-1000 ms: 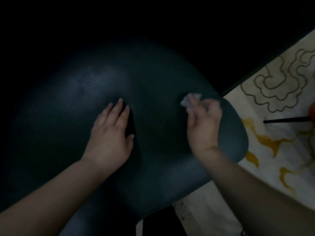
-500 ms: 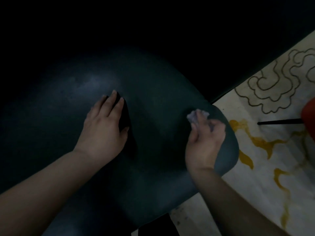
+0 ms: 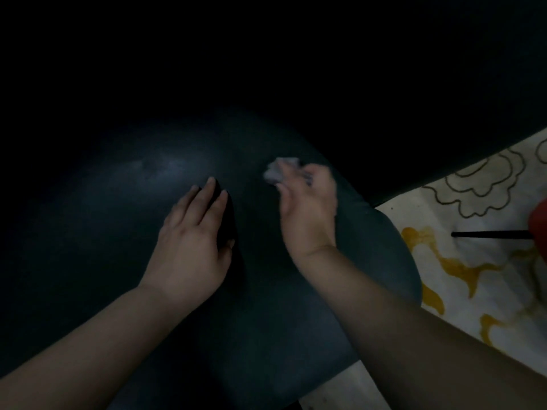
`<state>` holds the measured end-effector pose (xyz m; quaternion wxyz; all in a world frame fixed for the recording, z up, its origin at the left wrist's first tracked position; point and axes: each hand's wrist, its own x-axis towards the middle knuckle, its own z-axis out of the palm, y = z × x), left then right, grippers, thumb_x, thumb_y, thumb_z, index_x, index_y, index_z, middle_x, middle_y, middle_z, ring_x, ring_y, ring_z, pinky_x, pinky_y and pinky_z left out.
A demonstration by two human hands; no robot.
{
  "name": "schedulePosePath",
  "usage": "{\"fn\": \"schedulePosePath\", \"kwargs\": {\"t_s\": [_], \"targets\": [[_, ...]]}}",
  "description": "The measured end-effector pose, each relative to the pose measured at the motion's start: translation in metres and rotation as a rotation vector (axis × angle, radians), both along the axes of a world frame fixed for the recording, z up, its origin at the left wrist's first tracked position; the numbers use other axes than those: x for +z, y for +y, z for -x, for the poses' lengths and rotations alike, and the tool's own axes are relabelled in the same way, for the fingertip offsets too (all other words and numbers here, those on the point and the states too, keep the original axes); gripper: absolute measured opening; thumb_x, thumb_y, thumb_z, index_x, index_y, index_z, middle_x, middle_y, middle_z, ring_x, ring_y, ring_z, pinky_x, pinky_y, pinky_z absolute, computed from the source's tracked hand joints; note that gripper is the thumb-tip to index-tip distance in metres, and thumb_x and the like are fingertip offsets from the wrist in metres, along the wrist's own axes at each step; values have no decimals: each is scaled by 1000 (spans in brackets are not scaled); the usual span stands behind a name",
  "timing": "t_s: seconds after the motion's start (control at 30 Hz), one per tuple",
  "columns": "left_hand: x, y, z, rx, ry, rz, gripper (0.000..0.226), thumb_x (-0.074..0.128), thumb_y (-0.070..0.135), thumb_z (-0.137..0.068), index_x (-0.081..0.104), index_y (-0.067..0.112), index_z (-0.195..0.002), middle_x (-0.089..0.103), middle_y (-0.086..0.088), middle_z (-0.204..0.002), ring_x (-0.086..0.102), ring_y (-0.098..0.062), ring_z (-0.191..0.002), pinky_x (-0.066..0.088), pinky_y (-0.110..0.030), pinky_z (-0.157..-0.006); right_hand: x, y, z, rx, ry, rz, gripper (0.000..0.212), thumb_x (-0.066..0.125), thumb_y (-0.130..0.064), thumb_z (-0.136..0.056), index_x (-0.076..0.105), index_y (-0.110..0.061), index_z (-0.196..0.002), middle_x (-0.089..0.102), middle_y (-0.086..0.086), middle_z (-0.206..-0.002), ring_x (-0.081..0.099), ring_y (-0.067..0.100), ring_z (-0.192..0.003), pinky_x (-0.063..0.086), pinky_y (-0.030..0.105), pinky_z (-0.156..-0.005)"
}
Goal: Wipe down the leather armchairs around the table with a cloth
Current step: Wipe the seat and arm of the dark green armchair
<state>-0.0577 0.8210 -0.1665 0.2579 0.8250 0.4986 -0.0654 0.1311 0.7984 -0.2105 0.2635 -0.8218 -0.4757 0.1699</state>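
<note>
A dark leather armchair [image 3: 118, 220] fills most of the dim view, its rounded cushion curving down toward the right edge. My left hand [image 3: 192, 241] lies flat on the cushion, fingers together and pointing away from me. My right hand [image 3: 307, 208] is closed around a small crumpled pale cloth [image 3: 279, 170], which sticks out past the fingertips and presses on the leather a little right of the left hand. The right hand is slightly blurred. The chair's back and far side are lost in darkness.
On the right lies a pale floor covering [image 3: 479, 285] with yellow swirls and dark outlined cloud shapes. A thin black rod [image 3: 488, 234] lies across it toward a red object [image 3: 540, 220] at the frame edge.
My right hand has swept the cloth up and left across the cushion, away from the right edge and closer to the left hand. The left hand stays planted flat.
</note>
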Motion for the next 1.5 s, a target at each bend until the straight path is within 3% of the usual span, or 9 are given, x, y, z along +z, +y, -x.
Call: {"fn": "schedulePosePath", "kwargs": {"t_s": [0.1, 0.3, 0.5, 0.67, 0.87, 1.07, 1.23, 1.33, 1.5], "targets": [[0, 5, 10, 40, -3, 1, 77, 63, 33, -88, 24, 17, -153, 9, -1, -162, 6, -21, -148, 16, -44, -120, 1, 4, -5, -455, 31, -3, 32, 54, -25, -93, 59, -24, -125, 49, 8, -117, 43, 9, -103, 37, 26, -91], [1, 16, 40, 121, 25, 5, 76, 62, 36, -89, 25, 18, -153, 10, 1, -162, 5, -20, -148, 14, -42, -119, 6, 59, 8, -835, 65, 132, 38, 49, -14, -95, 51, -20, -132, 41, 16, -128, 39, 30, -118, 34, 39, -92], [4, 15, 66, 178, 25, 4, 76, 63, 33, -89, 24, 18, -153, 8, 2, -162, 5, -17, -148, 7, -33, -117, 4, 87, 12, -423, 16, 239, 52, 47, -11, -84, 45, -18, -135, 29, 19, -138, 27, 36, -123, 25, 39, -97], [7, 6, 77, 234, 9, 21, 75, 61, 32, -90, 23, 19, -153, 6, 4, -162, 3, -15, -148, 6, -32, -116, 5, 111, 52, -134, -102, -18, 17, 54, -37, -87, 60, -27, -99, 55, -1, -107, 54, 20, -102, 41, 42, -98], [19, -10, 97, 340, 18, 27, 70, 61, 28, -91, 27, 17, -152, 10, 3, -162, 5, -15, -148, 2, -26, -115, 10, 89, 140, 540, 27, -4, 37, 53, -9, -88, 60, -24, -121, 48, 9, -125, 36, 27, -113, 37, 46, -91], [33, -32, 132, 476, 61, 30, 67, 63, 23, -89, 34, 17, -149, 17, 1, -160, 11, -18, -148, 9, -30, -117, 14, 48, 177, 990, 13, -91, 43, 59, -7, -81, 62, -17, -123, 56, 17, -118, 53, 37, -101, 47, 44, -82], [32, -46, 158, 613, 99, 52, 68, 54, 34, -94, 24, 21, -153, 5, 5, -162, 3, -16, -148, 10, -33, -120, 4, 83, 153, 502, -107, -111, 20, 50, -29, -91, 57, -26, -109, 51, 5, -114, 50, 19, -106, 44, 39, -90], [27, -52, 168, 672, 88, 33, 69, 52, 35, -95, 19, 22, -154, 1, 5, -162, 1, -16, -148, 3, -27, -117, 8, 124, 162, 185, -110, -122, 12, 58, -32, -89, 52, -24, -84, 51, -14, -91, 59, -7, -79, 47, 31, -82], [19, -63, 181, 759, 24, 16, 69, 55, 31, -95, 20, 20, -154, 3, 3, -163, 2, -17, -148, 2, -26, -116, 4, 141, 209, 544, -122, -135, 8, 55, -27, -89, 59, -27, -96, 55, -3, -105, 55, 2, -95, 40, 41, -97]]}}
